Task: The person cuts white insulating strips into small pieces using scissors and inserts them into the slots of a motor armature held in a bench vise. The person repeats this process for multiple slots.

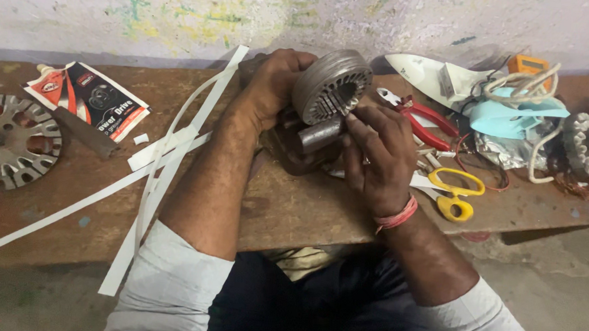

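At the near edge of my table (292,219), bare wood lies open only at 7 o'clock, between paper strips (164,159); scissors (451,190) and pliers (421,122) crowd 3 o'clock. My left hand (275,84) wraps closed round the slotted metal stator (332,85) at 12 o'clock; my right hand (375,156), fingers curled, pinches at its slots.

Left hand (272,84) grips slotted motor stator (331,85) at bench centre; right hand (375,156) fingertips touch its front; yellow scissors (451,190) right.
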